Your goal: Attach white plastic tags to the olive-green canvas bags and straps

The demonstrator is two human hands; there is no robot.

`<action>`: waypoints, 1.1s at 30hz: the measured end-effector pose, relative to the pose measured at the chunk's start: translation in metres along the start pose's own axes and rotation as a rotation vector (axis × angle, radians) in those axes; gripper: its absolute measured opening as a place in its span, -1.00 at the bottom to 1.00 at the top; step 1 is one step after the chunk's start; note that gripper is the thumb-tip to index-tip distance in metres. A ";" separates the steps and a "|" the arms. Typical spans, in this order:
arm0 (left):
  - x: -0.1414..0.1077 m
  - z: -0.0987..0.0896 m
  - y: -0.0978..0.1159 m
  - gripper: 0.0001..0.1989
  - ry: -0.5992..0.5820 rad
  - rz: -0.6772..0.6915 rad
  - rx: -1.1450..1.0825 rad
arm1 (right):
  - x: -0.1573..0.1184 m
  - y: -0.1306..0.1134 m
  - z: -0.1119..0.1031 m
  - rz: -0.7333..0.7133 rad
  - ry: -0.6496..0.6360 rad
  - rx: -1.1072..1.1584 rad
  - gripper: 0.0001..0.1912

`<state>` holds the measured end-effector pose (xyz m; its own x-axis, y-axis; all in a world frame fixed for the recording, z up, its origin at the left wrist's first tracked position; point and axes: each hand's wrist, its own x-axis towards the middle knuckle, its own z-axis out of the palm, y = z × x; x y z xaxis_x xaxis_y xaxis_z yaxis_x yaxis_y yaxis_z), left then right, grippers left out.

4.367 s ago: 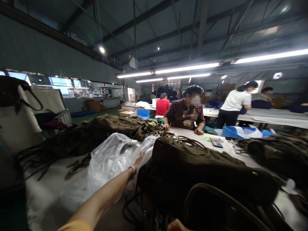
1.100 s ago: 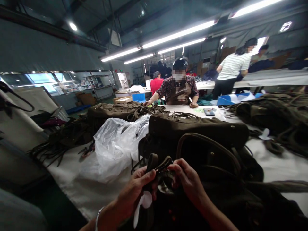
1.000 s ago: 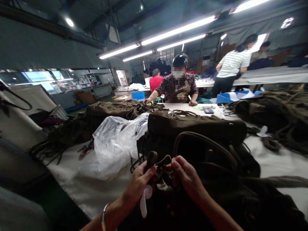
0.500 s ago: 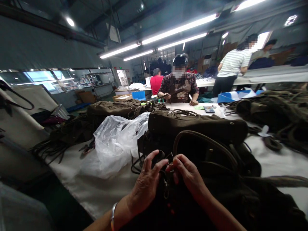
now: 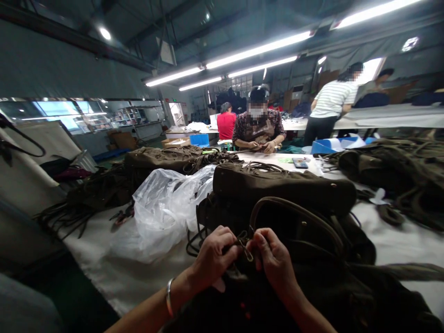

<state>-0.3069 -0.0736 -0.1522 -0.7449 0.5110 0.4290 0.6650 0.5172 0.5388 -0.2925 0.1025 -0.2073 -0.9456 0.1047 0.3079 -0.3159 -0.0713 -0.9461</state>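
Observation:
Dark olive canvas bags [image 5: 284,187] lie in front of me, one with a curved carrying handle [image 5: 294,206]. Near the handle's left end, a small brass-coloured metal clasp [image 5: 247,253] with a loop shape shows between my hands. My left hand [image 5: 217,254], with a silver bangle on its wrist, is closed, thumb and fingers pinching the clasp from the left. Just to the right, my right hand [image 5: 274,256] is closed in a pinch beside the clasp; its fingertips hide what they hold. Below the hands the fabric is almost black in shadow.
A clear plastic bag [image 5: 161,215] lies left of the canvas bags on the white table [image 5: 100,263]. More olive bags are heaped at right [image 5: 381,166] and far left [image 5: 156,159]. Across the table, a co-worker [image 5: 260,125] handles something small near a phone [image 5: 300,163].
My left hand's raised fingers have closed on the clasp, which hung lower before and is now up between both hands. The right hand has shifted slightly. The co-worker's hands have come together.

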 end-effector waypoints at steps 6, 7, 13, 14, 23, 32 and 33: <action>0.001 0.013 -0.014 -0.85 0.192 -0.320 -0.311 | -0.006 0.002 0.001 -0.079 -0.049 -0.207 -0.64; 0.001 0.014 -0.014 -0.86 0.196 -0.326 -0.332 | -0.008 0.002 0.002 -0.126 -0.070 -0.281 -0.66; 0.003 0.015 -0.007 -0.79 0.211 -0.345 -0.382 | -0.013 0.001 0.003 -0.306 -0.126 -0.566 -0.73; 0.003 0.015 -0.006 -0.79 0.211 -0.325 -0.369 | -0.013 0.001 0.003 -0.302 -0.123 -0.577 -0.73; -0.007 0.020 -0.005 -0.81 0.249 -0.042 -0.059 | -0.011 0.003 0.003 -0.177 -0.090 -0.534 -0.71; -0.017 0.020 0.005 -0.67 0.157 -0.006 -0.024 | -0.011 0.000 0.001 -0.155 -0.126 -0.462 -0.70; -0.015 0.020 0.006 -0.67 0.157 -0.034 -0.079 | -0.011 -0.001 0.001 -0.153 -0.131 -0.458 -0.70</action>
<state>-0.2906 -0.0653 -0.1699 -0.7700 0.3774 0.5144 0.6379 0.4734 0.6075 -0.2821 0.1005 -0.2097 -0.9022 -0.0472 0.4287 -0.4130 0.3810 -0.8272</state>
